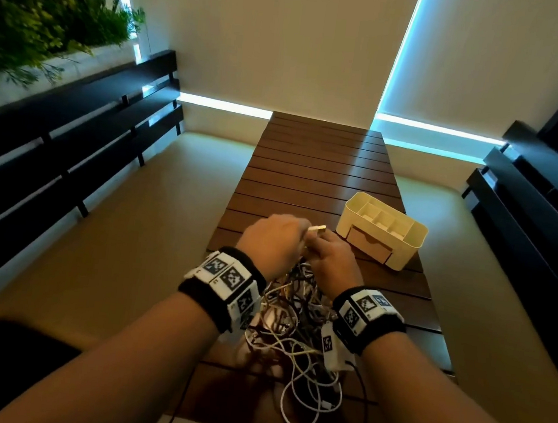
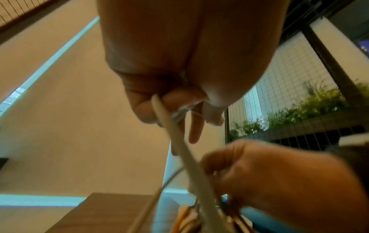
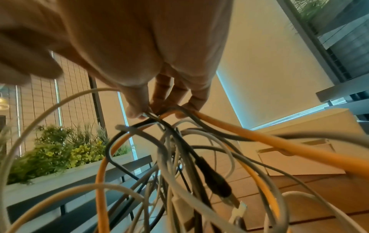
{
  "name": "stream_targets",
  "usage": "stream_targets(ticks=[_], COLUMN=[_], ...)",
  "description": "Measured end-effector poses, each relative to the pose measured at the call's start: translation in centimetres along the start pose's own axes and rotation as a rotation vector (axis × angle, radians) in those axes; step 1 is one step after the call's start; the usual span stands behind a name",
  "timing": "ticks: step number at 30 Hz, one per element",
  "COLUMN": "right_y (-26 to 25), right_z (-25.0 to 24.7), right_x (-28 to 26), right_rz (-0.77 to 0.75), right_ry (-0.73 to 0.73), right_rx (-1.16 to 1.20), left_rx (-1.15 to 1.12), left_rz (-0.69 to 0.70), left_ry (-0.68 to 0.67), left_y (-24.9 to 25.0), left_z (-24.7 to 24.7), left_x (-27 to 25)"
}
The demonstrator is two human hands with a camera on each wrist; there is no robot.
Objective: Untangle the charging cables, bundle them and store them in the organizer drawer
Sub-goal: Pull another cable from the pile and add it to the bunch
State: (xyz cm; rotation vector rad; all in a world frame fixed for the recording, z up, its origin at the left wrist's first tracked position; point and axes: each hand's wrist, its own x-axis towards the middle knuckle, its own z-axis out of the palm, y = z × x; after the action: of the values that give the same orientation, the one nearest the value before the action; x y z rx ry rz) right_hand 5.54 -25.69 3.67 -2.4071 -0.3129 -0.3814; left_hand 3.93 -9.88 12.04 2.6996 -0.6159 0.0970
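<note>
We're at step 1, untangling. Our left hand [image 1: 269, 241] pinches a white cable [image 2: 180, 141]; our right hand [image 1: 329, 261] grips the cable pile [image 1: 297, 320] on the table [image 1: 313, 166]. Next: pull slow, no yanking. Organizer [image 1: 380, 230] w/ drawer [image 1: 368, 246] sits near, drawer closed.

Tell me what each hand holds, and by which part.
Left hand pinches a white cable near its end. Right hand grips the cable tangle at its top strands.

Orange, white and black cables [image 3: 179, 157]; cream organizer [image 1: 382, 230].
</note>
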Motion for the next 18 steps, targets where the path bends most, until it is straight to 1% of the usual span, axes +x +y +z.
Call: stream_targets(ticks=[2, 3, 5, 8, 12, 15, 18], right_y=[-0.2, -0.1, 0.1, 0.0, -0.3, -0.5, -0.1], right_z=[-0.6, -0.8, -1.2, -1.0, -1.0, -0.9, -0.4], right_x=[0.1, 0.0, -0.2, -1.0, -2.2, -3.3, -4.0], right_rz=[-0.011, -0.009, -0.003, 0.042, 0.202, 0.204, 0.195], right_ry=[0.021, 0.027, 0.041, 0.05, 0.024, 0.015, 0.052], right_rx=[-0.03, -0.04, -0.024, 0.031, 0.157, 0.211, 0.245], left_rx=[-0.035, -0.088, -0.171, -0.215, -0.351, -0.445, -0.518], left_rz=[-0.061, -0.081, -0.102, -0.102, -0.109, -0.142, -0.158], left_ry=[-0.085, -0.101, -0.092, -0.079, -0.023, 0.062, 0.135], left_y=[-0.4, -0.5, -0.4, -0.1, -0.4, -1.0, -1.4], left_z=[1.4, 1.9, 2.2, 2.0, 1.2, 1.1, 1.4], left_x=[0.3, 0.3, 0.2, 0.5, 0.9, 0.8, 0.8])
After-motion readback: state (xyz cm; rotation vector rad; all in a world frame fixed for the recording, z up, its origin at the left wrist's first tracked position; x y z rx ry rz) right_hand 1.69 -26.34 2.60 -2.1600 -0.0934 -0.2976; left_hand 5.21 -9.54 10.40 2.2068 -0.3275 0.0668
